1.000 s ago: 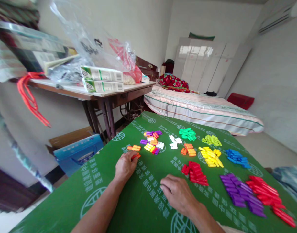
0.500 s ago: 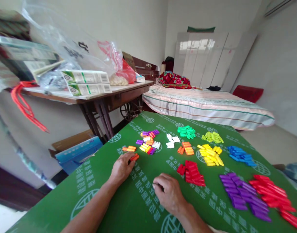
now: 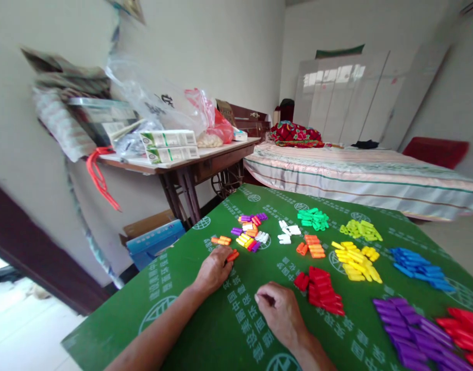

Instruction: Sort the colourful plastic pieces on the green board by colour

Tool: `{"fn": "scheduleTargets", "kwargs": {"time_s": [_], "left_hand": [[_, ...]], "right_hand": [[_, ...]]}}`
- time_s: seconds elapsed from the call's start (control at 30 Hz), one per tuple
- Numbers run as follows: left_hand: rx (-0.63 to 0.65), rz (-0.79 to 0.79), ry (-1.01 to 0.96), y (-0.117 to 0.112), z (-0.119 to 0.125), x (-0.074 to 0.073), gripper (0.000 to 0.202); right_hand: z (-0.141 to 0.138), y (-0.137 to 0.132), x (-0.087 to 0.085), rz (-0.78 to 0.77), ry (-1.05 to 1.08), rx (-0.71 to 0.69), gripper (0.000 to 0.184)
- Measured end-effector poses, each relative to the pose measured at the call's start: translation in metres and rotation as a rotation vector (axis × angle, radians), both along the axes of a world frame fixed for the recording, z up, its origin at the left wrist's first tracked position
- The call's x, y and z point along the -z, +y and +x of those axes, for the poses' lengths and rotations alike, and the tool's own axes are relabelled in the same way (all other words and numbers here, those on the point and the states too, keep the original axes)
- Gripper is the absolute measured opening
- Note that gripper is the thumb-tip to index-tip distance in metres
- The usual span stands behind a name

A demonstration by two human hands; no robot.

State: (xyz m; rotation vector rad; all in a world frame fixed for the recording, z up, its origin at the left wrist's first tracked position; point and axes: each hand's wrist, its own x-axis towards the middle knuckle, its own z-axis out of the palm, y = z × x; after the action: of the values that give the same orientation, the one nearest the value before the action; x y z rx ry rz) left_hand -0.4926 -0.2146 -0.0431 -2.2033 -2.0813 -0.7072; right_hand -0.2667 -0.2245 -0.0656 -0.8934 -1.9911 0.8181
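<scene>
Left hand (image 3: 213,270) at orange tubes (image 3: 233,255)
Its grip cannot be told; right hand (image 3: 279,305) loosely closed, nothing visible inside. Light fingertip pressure advised.

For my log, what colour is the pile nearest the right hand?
The pile is red; see the head view.

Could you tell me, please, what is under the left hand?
At the edge of the left hand, orange pieces show on the green tabletop. Whatever lies beneath the hand is covered and cannot be seen.
</scene>
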Motion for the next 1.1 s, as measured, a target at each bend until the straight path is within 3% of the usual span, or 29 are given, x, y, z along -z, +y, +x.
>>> {"fn": "scheduleTargets", "kwargs": {"time_s": [0.13,0.23,0.37,0.5,0.7,1.1], "left_hand": [[-0.011,0.037,0.155,-0.001,0.02,-0.015,0.025],[0.108,0.046,0.184,0.01,0.048,-0.024,0.029],[0.337,0.017,0.178,0.047,0.091,-0.027,0.038],[0.435,-0.153,0.234,0.093,0.122,-0.023,0.057],[0.44,-0.292,0.242,0.14,0.126,-0.016,0.055],[0.404,-0.25,0.286,0.168,0.143,-0.006,0.038]], "right_hand": [[-0.003,0.002,0.003,-0.036,0.004,-0.003,0.019],[-0.004,0.003,0.007,-0.058,-0.01,0.003,0.018],[-0.006,0.005,0.013,-0.092,0.003,0.0,0.015],[-0.006,0.007,0.014,-0.12,0.022,-0.029,0.015],[-0.008,0.006,0.007,-0.149,0.002,0.0,0.018],[-0.009,0.009,0.003,-0.199,0.033,0.026,0.02]]}}
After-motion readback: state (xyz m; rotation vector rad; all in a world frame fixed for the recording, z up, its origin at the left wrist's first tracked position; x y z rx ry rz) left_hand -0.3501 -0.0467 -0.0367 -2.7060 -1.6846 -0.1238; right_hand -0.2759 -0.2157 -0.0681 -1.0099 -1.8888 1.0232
